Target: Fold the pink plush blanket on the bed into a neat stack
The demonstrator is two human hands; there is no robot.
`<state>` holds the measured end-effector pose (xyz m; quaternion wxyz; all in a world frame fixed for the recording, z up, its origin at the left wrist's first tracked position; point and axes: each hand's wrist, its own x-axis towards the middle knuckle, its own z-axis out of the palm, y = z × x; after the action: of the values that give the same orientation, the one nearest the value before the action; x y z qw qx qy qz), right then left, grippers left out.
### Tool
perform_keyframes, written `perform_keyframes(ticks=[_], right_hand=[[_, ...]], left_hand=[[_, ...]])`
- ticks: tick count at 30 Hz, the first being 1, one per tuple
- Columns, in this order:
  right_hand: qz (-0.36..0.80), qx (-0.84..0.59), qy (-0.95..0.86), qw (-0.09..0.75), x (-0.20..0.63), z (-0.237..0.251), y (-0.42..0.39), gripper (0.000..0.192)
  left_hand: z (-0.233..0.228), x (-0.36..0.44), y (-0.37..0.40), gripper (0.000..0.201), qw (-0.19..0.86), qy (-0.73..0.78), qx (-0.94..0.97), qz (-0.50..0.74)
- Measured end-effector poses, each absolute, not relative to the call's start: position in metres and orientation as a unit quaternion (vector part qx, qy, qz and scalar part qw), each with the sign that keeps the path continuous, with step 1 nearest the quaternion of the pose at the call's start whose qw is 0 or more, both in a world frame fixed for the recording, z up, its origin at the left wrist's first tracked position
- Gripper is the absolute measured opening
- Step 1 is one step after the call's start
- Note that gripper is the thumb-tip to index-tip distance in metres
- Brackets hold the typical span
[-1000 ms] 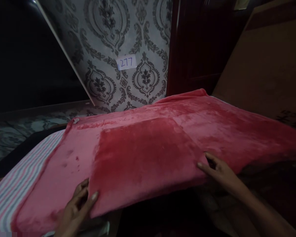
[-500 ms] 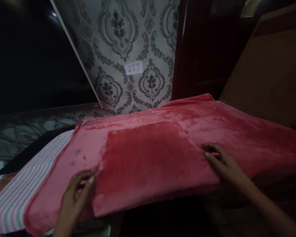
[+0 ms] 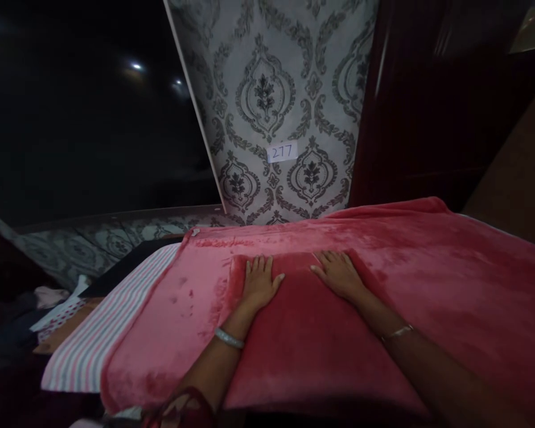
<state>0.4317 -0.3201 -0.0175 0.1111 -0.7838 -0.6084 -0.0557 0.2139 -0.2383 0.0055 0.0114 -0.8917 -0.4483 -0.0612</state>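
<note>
A folded section of red plush fabric (image 3: 289, 339) lies on a larger pink-red blanket (image 3: 169, 315) spread over a table or bed. My left hand (image 3: 259, 285) rests flat near the far left corner of the folded section, palm down and fingers spread. Near its far right part, my right hand (image 3: 339, 274) lies flat too, fingers stretched out. Neither hand grips anything. The near edge of the folded section is dark and partly hidden by my forearms.
A striped cloth (image 3: 116, 321) shows beneath the blanket on the left. Behind stand a large dark screen (image 3: 93, 119), a patterned wall (image 3: 267, 89) with a "277" paper label (image 3: 282, 151), and a dark red door (image 3: 419, 107). Several items lie at the lower left.
Both hands have moved from beside the folded section's edges, fingers curled, to its far part, now flat on top and closer together. The camera view has shifted left.
</note>
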Motion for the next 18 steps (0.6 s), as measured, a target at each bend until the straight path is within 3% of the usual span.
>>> perform_keyframes(ticks=[9,18], right_hand=[[-0.058,-0.802,-0.579,0.137,0.456,-0.02,-0.324,0.048],[0.032,-0.877,-0.429,0.214,0.494,-0.027,-0.329,0.053]], left_hand=[[0.009,0.19,-0.219,0.067,0.009,-0.519,-0.85,-0.084],[0.014,0.151,-0.194,0.055,-0.118,-0.632,-0.748,-0.164]])
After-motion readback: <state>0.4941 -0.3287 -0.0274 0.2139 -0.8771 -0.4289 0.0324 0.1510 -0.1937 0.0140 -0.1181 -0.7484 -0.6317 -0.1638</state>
